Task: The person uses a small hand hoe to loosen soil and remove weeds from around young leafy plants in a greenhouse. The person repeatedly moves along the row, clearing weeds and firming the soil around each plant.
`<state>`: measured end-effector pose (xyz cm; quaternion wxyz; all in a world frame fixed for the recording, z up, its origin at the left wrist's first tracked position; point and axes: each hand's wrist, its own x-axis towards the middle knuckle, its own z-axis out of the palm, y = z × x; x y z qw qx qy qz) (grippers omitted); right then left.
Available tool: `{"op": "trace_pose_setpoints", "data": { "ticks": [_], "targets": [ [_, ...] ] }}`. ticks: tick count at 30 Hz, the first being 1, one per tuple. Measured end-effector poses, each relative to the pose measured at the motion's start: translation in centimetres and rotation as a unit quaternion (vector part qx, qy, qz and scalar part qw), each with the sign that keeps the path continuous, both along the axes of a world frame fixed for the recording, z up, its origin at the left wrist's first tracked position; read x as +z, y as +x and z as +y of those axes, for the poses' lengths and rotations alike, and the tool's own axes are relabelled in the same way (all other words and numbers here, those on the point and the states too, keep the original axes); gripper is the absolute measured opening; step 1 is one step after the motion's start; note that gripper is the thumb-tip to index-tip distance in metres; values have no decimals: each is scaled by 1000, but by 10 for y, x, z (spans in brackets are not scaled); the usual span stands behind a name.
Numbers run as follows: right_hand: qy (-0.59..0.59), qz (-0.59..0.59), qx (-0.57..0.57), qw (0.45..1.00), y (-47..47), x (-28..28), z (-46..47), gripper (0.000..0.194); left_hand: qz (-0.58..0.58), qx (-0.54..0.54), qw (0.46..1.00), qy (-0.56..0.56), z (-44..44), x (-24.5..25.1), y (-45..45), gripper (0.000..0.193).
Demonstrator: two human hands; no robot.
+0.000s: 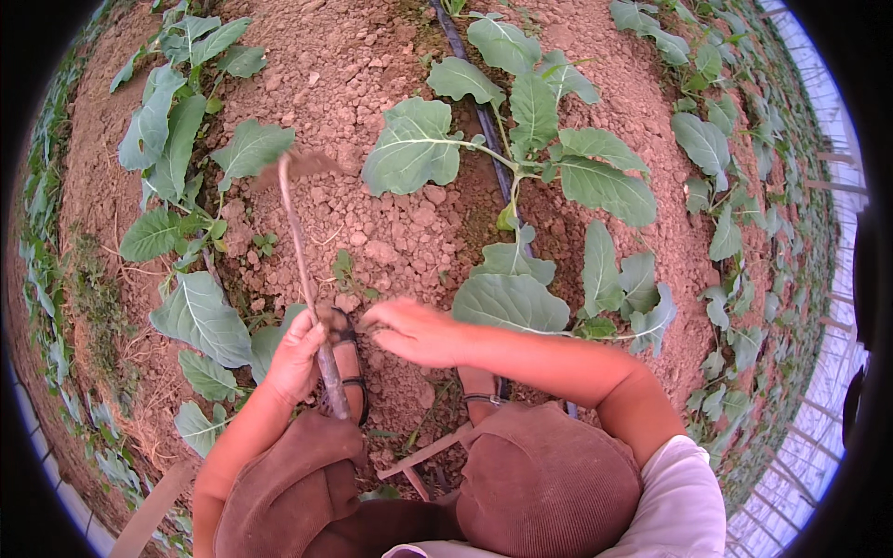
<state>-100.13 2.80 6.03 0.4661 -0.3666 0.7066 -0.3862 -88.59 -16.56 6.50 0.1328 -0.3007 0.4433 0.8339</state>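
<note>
My left hand (298, 356) is closed around the wooden handle of a hoe (298, 244). The handle slants up and away from my left knee, and the rusty blade (307, 166) at its far end is blurred, close to a broad leaf of the left plant. My right hand (418, 333) is beside it over the soil, blurred, fingers apart, with nothing visible in it. Just beyond my right forearm stands a leafy brassica plant (513, 300). Small weeds (343, 268) grow in the cloddy soil (391, 230) ahead of my hands.
A black drip line (492, 129) runs beneath the middle plants. Another row of brassicas (178, 139) stands at left, with more rows (704, 146) to the right. My sandalled feet (354, 376) are between the rows. A pale wall (816, 432) curves along the right edge.
</note>
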Motion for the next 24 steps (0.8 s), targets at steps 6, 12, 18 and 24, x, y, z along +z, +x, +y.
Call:
{"op": "trace_pose_setpoints", "data": {
  "ticks": [6,12,18,24],
  "targets": [
    [-142,-152,-175,962,31,31,0,49,109,-22,989,-93,30,18,-40,35],
    [-40,61,-259,963,21,53,84,34,169,-229,953,-100,39,39,-41,42],
    [280,164,-376,868,69,99,237,33,95,-209,960,-160,8,20,-3,32],
    [396,249,-404,786,79,67,263,27,100,-202,961,-158,11,19,-7,33]
  ]
}}
